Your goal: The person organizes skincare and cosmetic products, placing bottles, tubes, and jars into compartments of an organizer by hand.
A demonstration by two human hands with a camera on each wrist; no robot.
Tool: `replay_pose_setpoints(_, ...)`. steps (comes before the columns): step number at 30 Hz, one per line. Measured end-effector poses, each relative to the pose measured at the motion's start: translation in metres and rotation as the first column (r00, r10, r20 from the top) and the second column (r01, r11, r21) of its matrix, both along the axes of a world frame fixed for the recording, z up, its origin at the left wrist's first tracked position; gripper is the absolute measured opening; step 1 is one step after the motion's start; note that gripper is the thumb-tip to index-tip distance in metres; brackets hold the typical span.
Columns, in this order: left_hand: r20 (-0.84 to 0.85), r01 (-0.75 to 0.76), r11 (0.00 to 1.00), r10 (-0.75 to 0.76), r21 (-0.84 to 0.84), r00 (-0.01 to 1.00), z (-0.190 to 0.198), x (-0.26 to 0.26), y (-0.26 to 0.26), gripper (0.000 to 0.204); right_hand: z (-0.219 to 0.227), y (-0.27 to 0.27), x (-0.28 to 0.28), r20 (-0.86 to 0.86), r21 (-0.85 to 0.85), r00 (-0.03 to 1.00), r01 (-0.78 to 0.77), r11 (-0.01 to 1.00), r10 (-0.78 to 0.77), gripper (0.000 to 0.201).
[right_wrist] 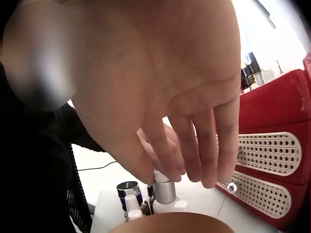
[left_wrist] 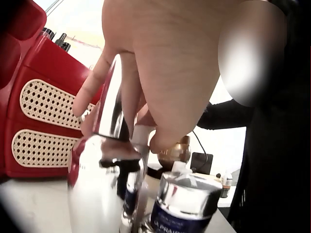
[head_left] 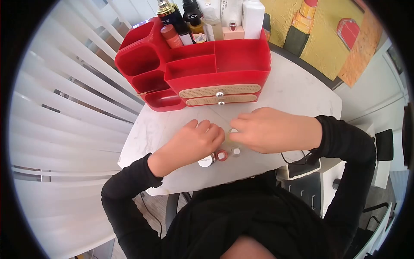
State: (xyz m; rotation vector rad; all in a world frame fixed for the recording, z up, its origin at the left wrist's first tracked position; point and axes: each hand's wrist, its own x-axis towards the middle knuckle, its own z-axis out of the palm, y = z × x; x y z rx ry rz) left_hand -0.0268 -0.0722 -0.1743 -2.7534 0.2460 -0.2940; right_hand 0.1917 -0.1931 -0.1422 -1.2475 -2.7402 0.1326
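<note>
My left hand [head_left: 200, 140] is bent down over a cluster of small cosmetics, its fingers loosely curled. In the left wrist view its thumb is beside a white cap [left_wrist: 141, 133], partly behind the fingers; I cannot tell whether it is pinched. A tall silver cap [left_wrist: 111, 104] overlaps the fingers there. My right hand [head_left: 269, 129] hangs opposite, fingers pointing down, close to a small white-capped bottle [head_left: 233, 131]. Between the hands stands a bottle with a silver collar [right_wrist: 165, 192]. A silver-lidded blue jar [left_wrist: 187, 196], a red bottle [head_left: 221, 155] and a clear bottle [head_left: 235, 151] stand nearer my body.
A red organizer [head_left: 215, 77] with two woven-front drawers stands behind the hands. Several bottles and tubes, including a white bottle [head_left: 253, 17], fill its back. A painting [head_left: 319, 34] is at the back right, and white blinds [head_left: 73, 108] hang at the left. A gold cap [left_wrist: 175, 154] shows beyond the left thumb.
</note>
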Motion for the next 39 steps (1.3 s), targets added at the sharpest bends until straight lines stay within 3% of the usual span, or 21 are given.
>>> replay_pose_setpoints(2, 0.019, 0.010, 0.998, -0.011, 0.066, 1.000, 0.000, 0.000, -0.001, 0.024, -0.003, 0.001, -0.004, -0.079, 0.016, 0.996, -0.037, 0.999, 0.038, 0.016)
replay_pose_setpoints(7, 0.000, 0.079, 0.984, -0.080, 0.160, 0.997, 0.000, 0.000, 0.008, 0.021, -0.001, 0.004, -0.005, -0.027, -0.047, 0.999, -0.035, 0.998, 0.034, 0.016)
replay_pose_setpoints(10, -0.020, 0.083, 0.994, -0.081, 0.075, 0.996, 0.001, 0.006, 0.014, 0.023, 0.000, 0.001, -0.003, -0.007, -0.048, 1.000, -0.027, 0.998, 0.027, 0.018)
replay_pose_setpoints(12, -0.051, 0.104, 0.989, -0.110, -0.105, 0.993, 0.001, 0.008, 0.024, 0.033, 0.003, -0.002, -0.002, -0.019, -0.037, 1.000, -0.024, 0.999, 0.023, 0.020)
replay_pose_setpoints(18, -0.003, 0.094, 0.973, -0.096, -0.213, 0.995, 0.006, 0.003, 0.047, 0.037, 0.011, -0.014, 0.008, -0.051, -0.055, 0.998, 0.045, 0.997, -0.048, 0.015)
replay_pose_setpoints(21, 0.067, 0.062, 0.975, -0.049, -0.214, 0.997, 0.017, -0.005, 0.054, 0.035, 0.016, -0.019, 0.013, 0.027, -0.134, 0.993, 0.121, 0.984, -0.118, 0.025)
replay_pose_setpoints(27, 0.209, 0.038, 0.997, -0.024, -0.064, 0.978, 0.086, -0.017, 0.060, 0.030, 0.028, -0.024, 0.028, -0.055, -0.122, 0.986, 0.149, 0.981, -0.156, 0.032)
replay_pose_setpoints(32, 0.428, -0.075, 0.988, 0.125, -0.131, 0.895, 0.139, -0.012, 0.093, 0.021, 0.039, -0.028, 0.030, -0.102, -0.071, 0.973, 0.201, 0.977, -0.207, 0.032)
replay_pose_setpoints(34, 0.441, -0.110, 0.976, 0.184, -0.187, 0.878, 0.152, 0.001, 0.109, 0.022, 0.038, -0.030, 0.030, -0.101, -0.071, 0.974, 0.198, 0.978, -0.204, 0.032)
replay_pose_setpoints(36, 0.504, -0.102, 0.992, 0.127, -0.077, 0.854, 0.162, 0.018, 0.129, 0.027, 0.037, -0.031, 0.030, -0.099, -0.068, 0.974, 0.198, 0.978, -0.204, 0.032)
replay_pose_setpoints(39, 0.458, -0.137, 0.990, 0.131, -0.021, 0.879, 0.166, 0.042, 0.148, 0.031, 0.037, -0.037, 0.029, -0.083, -0.085, 0.971, 0.219, 0.972, -0.226, 0.032)
